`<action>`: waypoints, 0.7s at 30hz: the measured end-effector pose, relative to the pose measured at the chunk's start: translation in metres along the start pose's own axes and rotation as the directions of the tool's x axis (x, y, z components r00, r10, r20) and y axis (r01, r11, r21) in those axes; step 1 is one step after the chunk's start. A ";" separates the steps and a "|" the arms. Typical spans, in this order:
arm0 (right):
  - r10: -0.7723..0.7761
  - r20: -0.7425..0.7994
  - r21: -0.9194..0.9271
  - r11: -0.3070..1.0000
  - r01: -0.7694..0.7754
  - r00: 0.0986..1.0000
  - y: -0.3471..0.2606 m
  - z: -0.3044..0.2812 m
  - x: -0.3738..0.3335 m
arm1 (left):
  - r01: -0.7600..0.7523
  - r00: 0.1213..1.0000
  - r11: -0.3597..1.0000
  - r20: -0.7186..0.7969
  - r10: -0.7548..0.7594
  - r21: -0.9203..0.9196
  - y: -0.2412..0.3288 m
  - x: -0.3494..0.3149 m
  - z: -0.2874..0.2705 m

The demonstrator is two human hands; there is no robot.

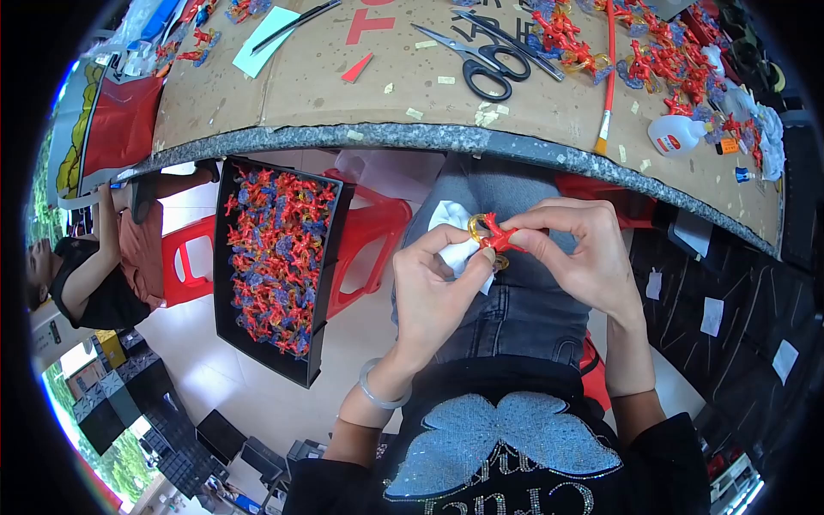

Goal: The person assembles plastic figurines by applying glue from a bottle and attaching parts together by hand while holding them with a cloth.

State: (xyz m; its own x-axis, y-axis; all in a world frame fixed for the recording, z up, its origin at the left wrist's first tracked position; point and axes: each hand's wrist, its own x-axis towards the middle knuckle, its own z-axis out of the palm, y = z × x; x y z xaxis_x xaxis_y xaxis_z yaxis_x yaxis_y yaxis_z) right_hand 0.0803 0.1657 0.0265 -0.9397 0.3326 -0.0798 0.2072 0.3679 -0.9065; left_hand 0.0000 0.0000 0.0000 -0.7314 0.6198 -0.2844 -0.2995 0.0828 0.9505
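Above my lap, a small red plastic figurine [499,233] with a clear yellow ring-like part is pinched between both hands. My left hand [438,276] grips its lower left side with thumb and fingertips. From the right, my right hand [585,249] pinches the red part between thumb and forefinger. A white cloth or tissue [452,255] lies on my thigh behind my left fingers. Fingertips cover part of the figurine, so its full shape is hidden.
A black tray [311,365] full of red and blue figurines rests left of me by a red stool [369,245]. The cardboard-covered table [309,94] holds scissors [485,64], a brush [603,129], a white bottle [675,135] and figurine piles. Another person [94,249] sits far left.
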 end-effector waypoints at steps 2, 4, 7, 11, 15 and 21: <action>0.043 0.004 0.074 0.996 -0.043 0.999 0.002 0.000 0.000 | 0.056 0.997 0.998 0.046 -0.055 -0.038 -0.002 0.001 -0.003; 0.064 0.014 0.074 0.995 -0.065 0.998 0.002 -0.003 0.000 | 0.109 0.992 0.989 0.067 -0.103 -0.098 -0.005 0.002 -0.003; 0.114 0.035 0.101 0.988 -0.117 0.993 0.003 -0.005 0.001 | 0.189 0.979 0.964 0.110 -0.171 -0.188 -0.004 0.004 -0.002; 0.196 0.083 0.102 0.974 -0.204 0.977 0.006 -0.008 0.003 | 0.257 0.960 0.943 0.166 -0.225 -0.211 -0.001 0.005 -0.003; 0.142 0.054 0.118 0.982 -0.147 0.988 0.010 -0.007 0.004 | 0.296 0.948 0.912 0.205 -0.243 -0.283 -0.006 0.006 -0.005; 0.151 0.097 0.197 0.966 -0.168 0.984 0.010 -0.010 0.006 | 0.374 0.916 0.872 0.272 -0.295 -0.315 -0.009 0.008 -0.006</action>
State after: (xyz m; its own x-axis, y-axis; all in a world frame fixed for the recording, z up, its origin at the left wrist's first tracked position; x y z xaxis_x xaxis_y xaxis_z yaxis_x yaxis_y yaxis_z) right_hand 0.0801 0.1805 0.0211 -0.9195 0.2983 -0.2562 0.3046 0.1281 -0.9438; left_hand -0.0069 -0.0010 -0.0120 -0.4152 0.7555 -0.5068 -0.7281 0.0580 0.6830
